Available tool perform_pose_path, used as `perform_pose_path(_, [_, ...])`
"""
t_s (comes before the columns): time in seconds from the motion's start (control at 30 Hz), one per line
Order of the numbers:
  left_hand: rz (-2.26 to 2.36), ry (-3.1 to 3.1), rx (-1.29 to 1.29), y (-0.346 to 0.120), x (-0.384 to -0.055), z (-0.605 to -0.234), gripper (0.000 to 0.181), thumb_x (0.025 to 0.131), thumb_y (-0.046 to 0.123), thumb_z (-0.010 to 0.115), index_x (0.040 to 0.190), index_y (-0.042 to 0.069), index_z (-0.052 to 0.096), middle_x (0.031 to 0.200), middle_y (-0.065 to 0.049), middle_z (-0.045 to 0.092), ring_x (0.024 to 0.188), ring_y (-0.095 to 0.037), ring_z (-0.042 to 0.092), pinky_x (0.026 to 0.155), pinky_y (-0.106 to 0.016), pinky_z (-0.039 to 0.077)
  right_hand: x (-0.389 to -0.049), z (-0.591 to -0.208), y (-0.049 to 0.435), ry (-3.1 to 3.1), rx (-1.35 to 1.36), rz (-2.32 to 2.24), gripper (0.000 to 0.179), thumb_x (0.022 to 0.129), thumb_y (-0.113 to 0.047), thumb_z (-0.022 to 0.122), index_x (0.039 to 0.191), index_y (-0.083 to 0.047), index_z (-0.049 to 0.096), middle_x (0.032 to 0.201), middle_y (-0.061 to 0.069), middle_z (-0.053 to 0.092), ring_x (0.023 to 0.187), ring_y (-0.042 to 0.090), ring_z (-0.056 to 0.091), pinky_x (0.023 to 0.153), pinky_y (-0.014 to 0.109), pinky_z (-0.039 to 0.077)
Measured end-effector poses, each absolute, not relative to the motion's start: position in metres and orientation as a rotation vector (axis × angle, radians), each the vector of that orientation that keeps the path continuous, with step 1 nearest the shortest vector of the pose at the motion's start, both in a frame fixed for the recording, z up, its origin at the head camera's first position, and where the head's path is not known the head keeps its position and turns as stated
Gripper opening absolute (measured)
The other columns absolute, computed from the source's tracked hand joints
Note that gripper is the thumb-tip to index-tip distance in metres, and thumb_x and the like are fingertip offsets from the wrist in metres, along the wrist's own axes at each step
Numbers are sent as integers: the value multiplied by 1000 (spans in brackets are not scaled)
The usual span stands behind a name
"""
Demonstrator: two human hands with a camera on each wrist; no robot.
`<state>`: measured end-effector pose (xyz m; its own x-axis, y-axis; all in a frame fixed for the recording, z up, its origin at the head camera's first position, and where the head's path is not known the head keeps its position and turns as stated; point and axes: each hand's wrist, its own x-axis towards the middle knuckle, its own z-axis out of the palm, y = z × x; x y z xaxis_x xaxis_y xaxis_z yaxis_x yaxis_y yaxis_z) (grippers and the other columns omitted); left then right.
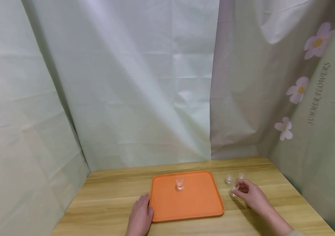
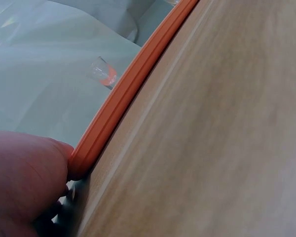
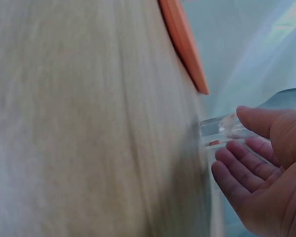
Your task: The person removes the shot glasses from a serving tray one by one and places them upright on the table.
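An orange tray [image 1: 197, 203] lies on the wooden table, and a small clear shot glass [image 1: 179, 183] stands upright on its far half. My left hand [image 1: 140, 211] rests at the tray's left edge, fingers extended on the table and thumb against the rim. The left wrist view also shows that hand [image 2: 27, 175] touching the tray's corner. To the right of the tray, my right hand [image 1: 253, 196] pinches another shot glass [image 1: 234, 190] between thumb and fingers. Two more shot glasses stand behind it, one nearer the tray [image 1: 229, 178] and one farther right [image 1: 241, 173].
The wooden table [image 1: 105, 196] meets pale fabric curtains [image 1: 143, 98] at its back and sides. On the right curtain are printed pink flowers [image 1: 297, 90] and lettering.
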<state>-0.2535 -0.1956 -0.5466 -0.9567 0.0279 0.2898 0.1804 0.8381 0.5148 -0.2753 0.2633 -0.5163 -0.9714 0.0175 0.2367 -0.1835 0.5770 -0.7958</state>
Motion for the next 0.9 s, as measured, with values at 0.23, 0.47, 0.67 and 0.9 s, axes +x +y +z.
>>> perform_pose_path(0.23, [-797, -2735, -161, -195, -253, -547, 43, 99, 4, 68, 140, -12, 66, 147, -32, 64, 144, -54, 53, 124, -69, 38, -262, -495, 258, -2559, 169, 1189, 57, 99, -21, 85, 143, 9, 63, 138, 30, 70, 125, 46, 70, 108, 59, 57])
perform_pose_path(0.47, [-777, -2735, -186, -195, -256, -545, 43, 101, 5, 68, 141, -12, 65, 148, -32, 63, 145, -53, 53, 125, -68, 37, -254, -472, 231, -2470, 303, 1046, 59, 97, -21, 87, 147, 3, 64, 144, 26, 67, 128, 50, 65, 105, 70, 55])
perform_pose_path(0.67, [-784, -2742, -184, -194, -256, -543, 44, 101, 4, 68, 141, -12, 65, 148, -32, 63, 145, -54, 53, 124, -69, 37, -259, -469, 198, -2482, 414, 1112, 59, 96, -19, 88, 148, -1, 65, 145, 19, 69, 130, 44, 66, 105, 64, 58])
perform_pose_path(0.9, [-793, -2749, -162, -195, -253, -546, 44, 101, 4, 69, 141, -11, 65, 147, -31, 64, 145, -53, 53, 124, -69, 37, -271, -473, 165, -2575, 519, 1383, 66, 98, -27, 86, 153, -3, 61, 152, 17, 65, 140, 43, 61, 116, 60, 51])
